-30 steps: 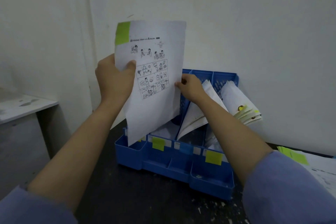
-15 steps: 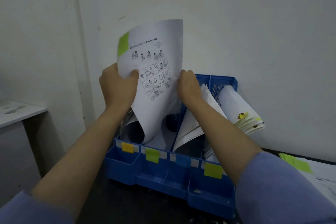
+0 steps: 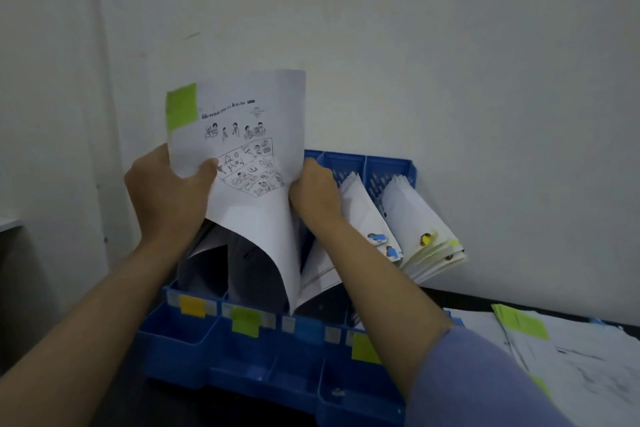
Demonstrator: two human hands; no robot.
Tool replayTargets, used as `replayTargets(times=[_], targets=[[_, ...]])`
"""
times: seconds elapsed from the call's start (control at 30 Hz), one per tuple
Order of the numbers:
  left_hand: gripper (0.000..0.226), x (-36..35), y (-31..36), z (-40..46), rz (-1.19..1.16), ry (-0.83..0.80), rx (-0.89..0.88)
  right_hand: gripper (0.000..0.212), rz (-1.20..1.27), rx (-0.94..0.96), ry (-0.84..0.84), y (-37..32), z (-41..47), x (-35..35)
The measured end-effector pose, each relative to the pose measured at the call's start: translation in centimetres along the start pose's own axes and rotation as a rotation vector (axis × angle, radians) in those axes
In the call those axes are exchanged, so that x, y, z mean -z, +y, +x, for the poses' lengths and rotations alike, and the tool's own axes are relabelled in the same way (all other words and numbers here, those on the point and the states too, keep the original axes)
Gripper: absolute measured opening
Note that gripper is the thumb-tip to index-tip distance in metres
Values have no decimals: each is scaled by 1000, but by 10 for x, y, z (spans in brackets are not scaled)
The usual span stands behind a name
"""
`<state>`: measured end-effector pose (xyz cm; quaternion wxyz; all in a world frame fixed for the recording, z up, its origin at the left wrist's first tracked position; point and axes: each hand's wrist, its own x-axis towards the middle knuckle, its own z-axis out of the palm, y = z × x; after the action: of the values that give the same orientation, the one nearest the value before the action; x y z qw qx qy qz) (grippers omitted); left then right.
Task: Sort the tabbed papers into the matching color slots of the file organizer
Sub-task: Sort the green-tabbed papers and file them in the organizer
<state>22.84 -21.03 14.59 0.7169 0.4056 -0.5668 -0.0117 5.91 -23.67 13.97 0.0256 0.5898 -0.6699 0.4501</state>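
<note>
Sheet: green-tabbed paper (image 3: 249, 149) is held up at frame centre, its bottom edge curled down into the file organizer (image 3: 242, 367), about over the green label (image 3: 245, 322) slot.
Hands: the paper's left edge is pinched by the left hand (image 3: 166, 194); the right edge is gripped by the right hand (image 3: 313, 191).
Handling: super light and floppy, probably buckles if pushed from the top. Better taken by both side edges, lower down, and fed in straight.
Neighbours: orange label (image 3: 193, 306) slot sits lower left, yellow-green label (image 3: 364, 348) lower right; filed papers (image 3: 415, 225) lean out at centre right.
In the way: curled sheets already in the slot could catch the bottom edge.
Waiting: loose stack (image 3: 571, 350) is left at lower right.
</note>
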Motion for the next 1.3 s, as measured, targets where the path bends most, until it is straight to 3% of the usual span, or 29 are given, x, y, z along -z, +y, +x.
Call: replayTargets(times=[0.13,0.2,0.4,0.5,0.67,0.7,0.87,0.97,1.03,1.17,1.3], targets=[[17,1,-2,2,13,6,-66,53,426,-21,-48,-14,-22,4],[17,0,-1,5,4,7,-84,59,482,7,-121,-21,-40,2],[14,-6,4,-4,-46,-38,-100,70,335,-4,-373,-22,-78,-14],[14,-7,6,-9,-36,-44,-108,76,300,29,-365,-19,-85,-7],[8,-11,11,-10,1,-62,-109,110,189,266,-301,-20,-108,-6],[9,-12,13,-11,-9,-69,-105,108,181,284,-254,-20,-111,-8],[18,-15,20,-16,-140,-204,-126,61,330,190,-180,-18,-99,-10],[30,-9,5,-23,-316,-322,21,53,391,125,-189,-12,-90,-4],[41,-2,-11,-32,-215,-402,12,51,446,94,-217,-9,-87,-1],[76,-2,-27,-55,-4,-631,-188,48,622,63,-220,-7,-87,4],[90,-22,-29,-59,204,-537,-259,46,671,48,-217,-9,-89,4]])
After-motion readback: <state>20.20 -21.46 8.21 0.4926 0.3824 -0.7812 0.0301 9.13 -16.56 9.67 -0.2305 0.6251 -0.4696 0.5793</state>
